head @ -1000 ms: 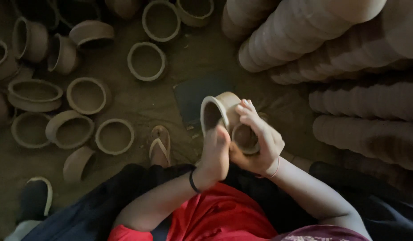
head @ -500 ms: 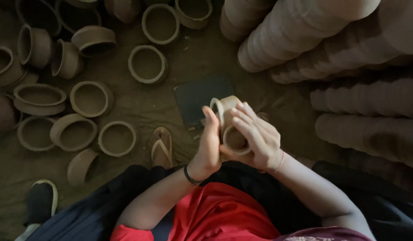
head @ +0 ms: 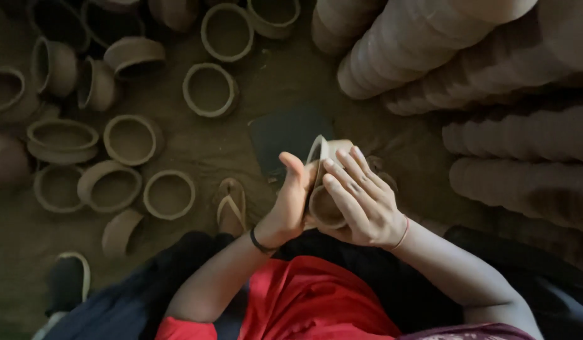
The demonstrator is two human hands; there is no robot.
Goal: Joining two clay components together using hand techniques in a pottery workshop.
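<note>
You have two hands, the left hand and the right hand, closed around two clay cups. From nine to twelve o'clock about fifteen loose clay bowls lie on the floor. One sandal lies at nine o'clock, and at two o'clock lie about six long stacks of pots.

2 small brown clay cups, pressed together, tilted, held above the dirt floor.

Bare forearms, a thin black band on the left wrist, a thin red thread on the right wrist, red top, dark garment over the lap.
</note>
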